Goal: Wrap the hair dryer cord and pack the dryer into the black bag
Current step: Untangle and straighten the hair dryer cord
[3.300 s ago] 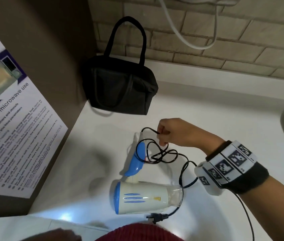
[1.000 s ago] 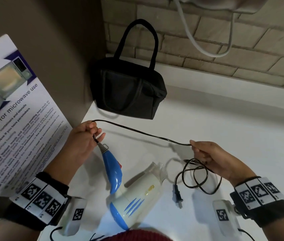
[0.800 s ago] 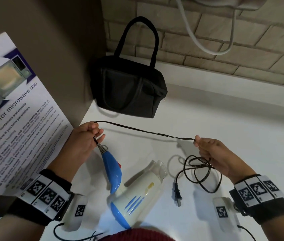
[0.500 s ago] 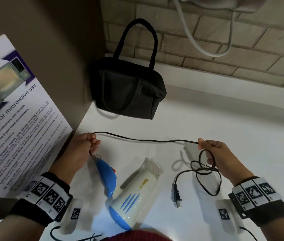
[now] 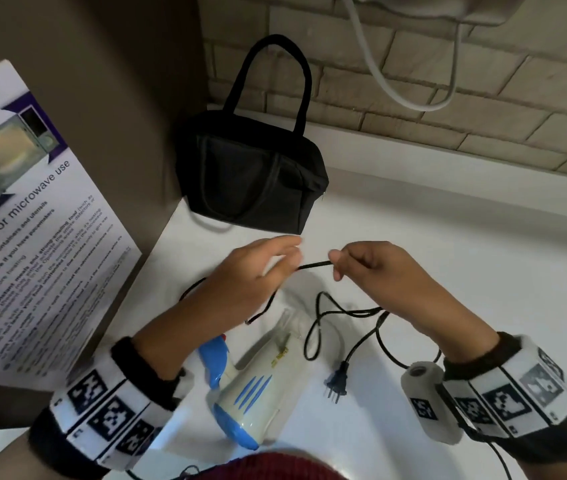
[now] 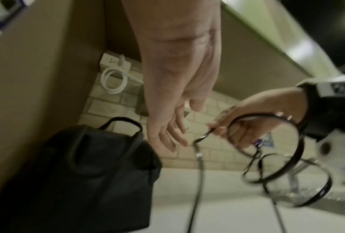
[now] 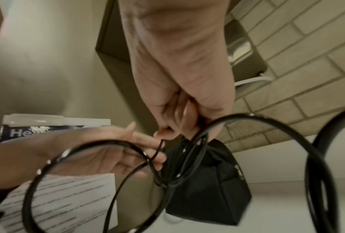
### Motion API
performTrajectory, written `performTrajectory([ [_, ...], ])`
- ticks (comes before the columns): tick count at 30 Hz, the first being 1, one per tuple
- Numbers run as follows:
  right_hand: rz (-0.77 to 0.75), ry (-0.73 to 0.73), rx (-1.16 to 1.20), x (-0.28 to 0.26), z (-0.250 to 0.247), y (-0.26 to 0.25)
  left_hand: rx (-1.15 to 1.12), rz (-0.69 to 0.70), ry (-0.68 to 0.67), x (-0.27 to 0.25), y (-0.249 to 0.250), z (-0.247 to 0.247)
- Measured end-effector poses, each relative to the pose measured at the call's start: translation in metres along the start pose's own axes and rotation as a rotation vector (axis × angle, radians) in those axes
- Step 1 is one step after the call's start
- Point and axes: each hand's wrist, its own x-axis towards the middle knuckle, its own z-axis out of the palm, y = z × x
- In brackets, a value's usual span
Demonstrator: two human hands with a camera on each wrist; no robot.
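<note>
Two hands that I saw stretched far apart half a second ago, with a long span of cord pulled straight between them, now sit nearly together above the white counter [image 5: 431,258]. Only a short piece of the black cord [image 5: 313,264] shows between them. The hair dryer [image 5: 258,386] has barely shifted; it lies on the counter below the hands, blue handle under the left forearm, nozzle pointing up toward the loose coils. The plug [image 5: 337,379] lies flat just to the right of the dryer's body.

My left hand [image 5: 251,275] has let its grip loosen: in the left wrist view the fingers [image 6: 167,134] reach out almost straight toward the cord end and I see nothing pinched in them. Whether a fingertip touches the cord I cannot tell, as the frame is blurred. My right hand [image 5: 375,268] is curled, thumb and forefinger pinching the cord, with loops of it hanging below the palm in the right wrist view.

The black bag [image 5: 251,174] stands upright at the back of the counter, against the brown side panel [image 5: 119,98], just beyond the hands. A microwave guideline poster [image 5: 32,220] leans on that panel to the left.
</note>
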Motion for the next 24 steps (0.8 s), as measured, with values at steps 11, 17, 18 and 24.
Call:
performTrajectory([
  [11,-0.113,-0.245,0.451,0.005,-0.013,0.01,-0.166,0.083,0.096,0.003,0.011,-0.021],
  [17,-0.067,-0.27,0.503,0.012,-0.007,0.033,-0.343,0.001,0.292,0.002,-0.011,-0.05],
  [18,-0.06,-0.287,0.506,0.013,-0.005,0.036,-0.372,-0.006,0.315,0.003,-0.016,-0.054],
  [24,-0.037,-0.32,0.511,0.018,-0.001,0.046,-0.668,-0.05,0.426,0.004,-0.039,-0.075],
])
